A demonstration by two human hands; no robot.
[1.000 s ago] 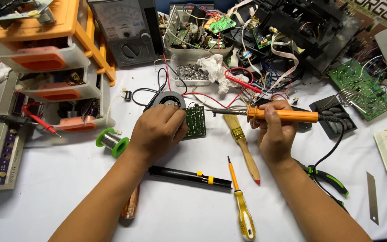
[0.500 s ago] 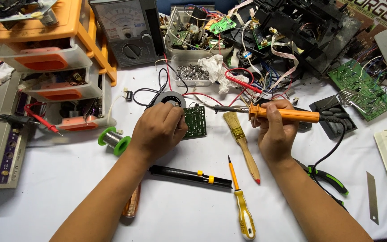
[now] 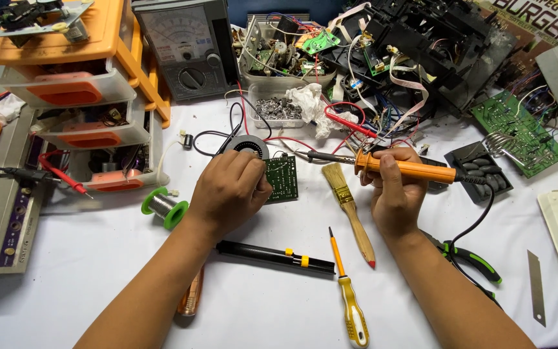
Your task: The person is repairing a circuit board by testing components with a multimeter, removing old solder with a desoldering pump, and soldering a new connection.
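My right hand (image 3: 394,194) grips an orange-handled soldering iron (image 3: 408,169), held level with its metal tip pointing left over a small green circuit board (image 3: 283,179). My left hand (image 3: 230,189) is curled over the left part of that board and holds it on the white table (image 3: 98,258). A round black fan (image 3: 247,146) lies just behind my left knuckles. Whether the tip touches the board cannot be seen.
A wooden brush (image 3: 349,207), yellow screwdriver (image 3: 350,304), black desoldering pump (image 3: 272,256) and green solder spool (image 3: 165,208) lie around my hands. Orange drawers (image 3: 79,84) and a grey meter (image 3: 185,45) stand at the back left; green pliers (image 3: 473,258), a blade (image 3: 536,287) and a larger circuit board (image 3: 521,129) lie right.
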